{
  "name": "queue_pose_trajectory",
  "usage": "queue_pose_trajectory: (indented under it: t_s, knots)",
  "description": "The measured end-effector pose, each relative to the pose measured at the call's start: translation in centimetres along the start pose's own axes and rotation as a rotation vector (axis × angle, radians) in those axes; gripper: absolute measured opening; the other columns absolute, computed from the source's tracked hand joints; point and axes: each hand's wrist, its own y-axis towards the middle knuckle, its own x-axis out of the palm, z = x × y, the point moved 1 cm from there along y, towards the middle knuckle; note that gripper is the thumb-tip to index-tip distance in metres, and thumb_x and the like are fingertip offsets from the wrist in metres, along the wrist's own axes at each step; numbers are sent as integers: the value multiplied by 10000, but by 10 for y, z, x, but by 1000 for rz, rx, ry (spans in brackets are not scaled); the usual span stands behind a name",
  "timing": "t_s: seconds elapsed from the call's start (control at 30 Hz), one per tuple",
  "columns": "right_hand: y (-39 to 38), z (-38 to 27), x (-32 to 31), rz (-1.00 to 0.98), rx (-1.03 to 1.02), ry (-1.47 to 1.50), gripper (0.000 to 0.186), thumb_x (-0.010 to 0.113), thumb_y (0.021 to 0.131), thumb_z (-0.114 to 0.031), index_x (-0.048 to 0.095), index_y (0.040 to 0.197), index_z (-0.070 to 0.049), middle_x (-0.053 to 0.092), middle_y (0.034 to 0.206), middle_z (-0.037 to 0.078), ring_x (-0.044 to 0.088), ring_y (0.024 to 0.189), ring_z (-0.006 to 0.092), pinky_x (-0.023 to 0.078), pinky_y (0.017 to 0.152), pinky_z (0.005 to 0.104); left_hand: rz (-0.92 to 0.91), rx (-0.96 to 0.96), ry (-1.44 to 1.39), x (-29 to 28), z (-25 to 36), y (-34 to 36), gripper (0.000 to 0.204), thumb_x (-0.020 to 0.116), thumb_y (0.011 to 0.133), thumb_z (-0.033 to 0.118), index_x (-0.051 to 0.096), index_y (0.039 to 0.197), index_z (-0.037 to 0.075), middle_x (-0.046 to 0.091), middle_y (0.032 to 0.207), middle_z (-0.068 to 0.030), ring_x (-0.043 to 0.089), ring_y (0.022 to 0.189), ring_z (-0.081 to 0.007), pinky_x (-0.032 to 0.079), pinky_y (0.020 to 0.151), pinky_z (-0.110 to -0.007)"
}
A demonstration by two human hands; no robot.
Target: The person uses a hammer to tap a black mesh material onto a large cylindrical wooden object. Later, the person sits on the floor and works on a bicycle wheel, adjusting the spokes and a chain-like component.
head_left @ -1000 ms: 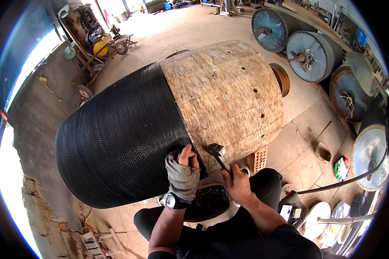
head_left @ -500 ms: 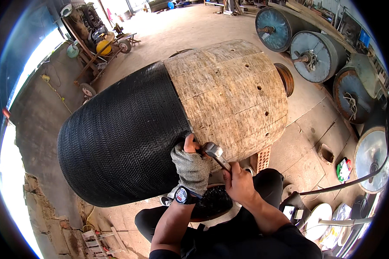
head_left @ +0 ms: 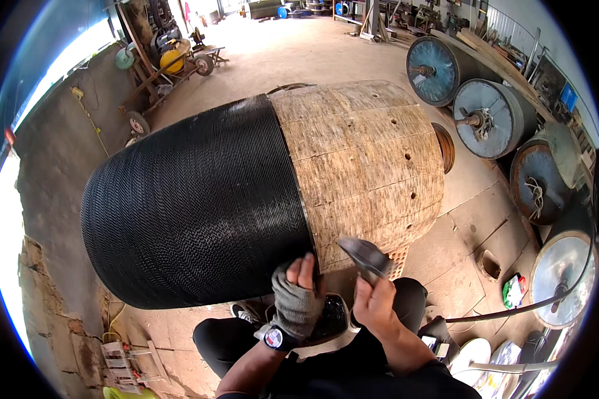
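A large wooden drum (head_left: 363,173) lies on its side in front of me. Its left part is covered by a tightly wound black ribbed layer (head_left: 193,199). My left hand (head_left: 298,296), in a grey glove with bare fingertips, is closed at the low right edge of that layer; what its fingers hold, if anything, is hidden. My right hand (head_left: 375,302) grips a hammer (head_left: 366,257) by its handle, the blurred head raised just right of the left hand, in front of the bare wood. Below the hands a tub holds glossy black material (head_left: 333,318).
A perforated brick (head_left: 398,261) stands under the drum's right end. Several metal-ended rollers (head_left: 484,120) line the right side. A low wall (head_left: 60,159) runs along the left, with a cart (head_left: 170,66) behind it. A small wooden frame (head_left: 123,364) lies at lower left.
The hammer has swung up and right, away from my left hand. My left hand stays at the winding's edge. The whole view has shifted slightly.
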Motion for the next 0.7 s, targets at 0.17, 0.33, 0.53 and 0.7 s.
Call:
queue_pose_trajectory:
  t_s: [0.17,0.33,0.53,0.7]
  knots:
    - [-14,8,16,-178,163,-171,245,596,968,-190,523,1079,16,608,658,236,621,585,448,474,479,477,-519,10,96,32,10,-71,247,658,822,327,642,929,105,621,882,-122,605,826,-350,469,682,-482]
    - [-19,28,17,66,-3,133,197,531,977,-135,524,1035,53,605,685,217,618,572,355,472,504,429,-659,134,-129,56,1,-90,216,610,861,278,644,834,66,651,823,-135,633,765,-318,490,619,-468]
    - [-19,15,18,-145,134,-127,245,536,1000,-197,530,916,33,585,652,155,586,534,287,441,494,402,-551,53,324,110,-4,-135,247,516,915,197,651,779,41,582,654,-154,599,573,-296,453,446,-447]
    - [-7,16,19,66,-98,-33,213,540,987,-165,550,972,47,593,693,194,605,601,334,475,513,389,-518,94,202,100,2,-121,227,534,895,172,636,794,-5,589,730,-199,594,629,-327,463,479,-435]
